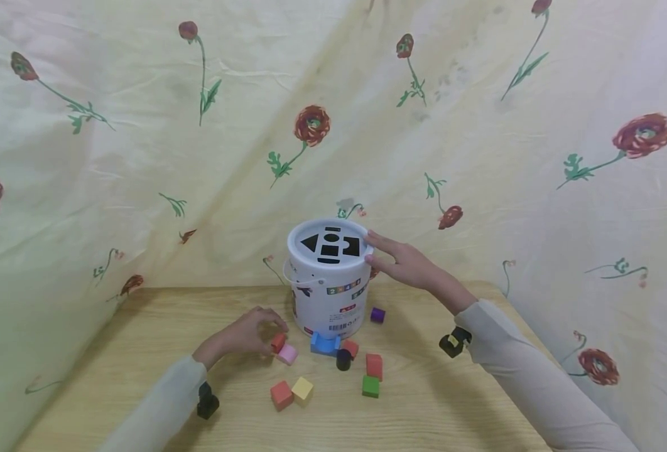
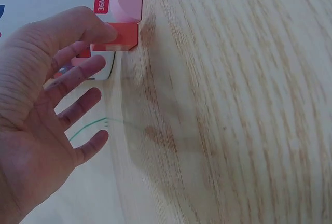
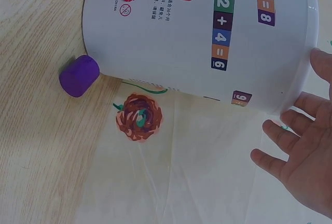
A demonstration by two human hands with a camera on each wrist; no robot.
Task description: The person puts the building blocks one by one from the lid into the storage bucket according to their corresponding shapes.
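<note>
A white bucket (image 1: 333, 295) stands upright on the table, its lid (image 1: 341, 227) marked with black shapes. My right hand (image 1: 404, 263) rests on the right side of the lid's rim, its fingers (image 3: 267, 164) spread and fairly straight. Left of the bucket's base, my left hand (image 1: 249, 333) pinches a red block (image 2: 122, 36) between thumb and index finger, the index tip partly hidden. The other fingers of that hand are spread apart. Right beside the red block lies a pink rounded block (image 1: 287, 355). A blue block (image 1: 325, 344) stands in front of the bucket.
Near the blue block lie a black cylinder (image 1: 343, 360) and a red block (image 1: 374, 366). Closer in are a green block (image 1: 370, 387), a yellow block (image 1: 303, 391) and another red block (image 1: 282, 395). A purple cylinder (image 3: 79, 76) lies right of the bucket. Flowered cloth (image 1: 226, 157) hangs behind.
</note>
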